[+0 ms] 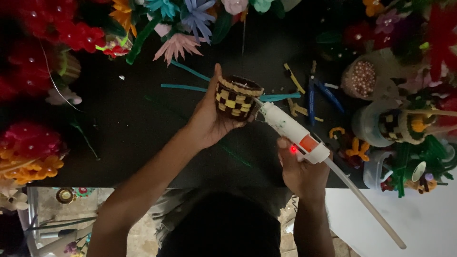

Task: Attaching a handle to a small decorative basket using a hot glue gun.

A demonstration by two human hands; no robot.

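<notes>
Hands over black tabletop (133, 119), seen from above. Left hand (209, 119) cupped round small woven pipe-cleaner basket, brown and yellow check w/ yellow rim (235, 97); thumb up along its left side, fingers wrapped underneath, basket tilted w/ opening toward far edge of table. Right hand (300, 169) closed round grip of white hot-glue gun w/ orange trigger (293, 131); small red light glowing by the index finger. Nozzle tip touching basket's lower right side. Long translucent glue stick (364, 202) sticking out of gun's rear, slanting down to the right over white sheet (419, 223). Loose teal pipe-cleaner lengths (183, 87) on tabletop just beyond basket; yellow offcuts (295, 81) and blue-handled pliers (312, 95) to the right of it. Second checked basket inside clear plastic cup (397, 124) further right, near pot of pink beads (362, 78). Pipe-cleaner flowers round the edges: red clusters (71, 31) top left, red and orange bunch (31, 152) at left, pink and blue blooms (185, 28) along far side.
</notes>
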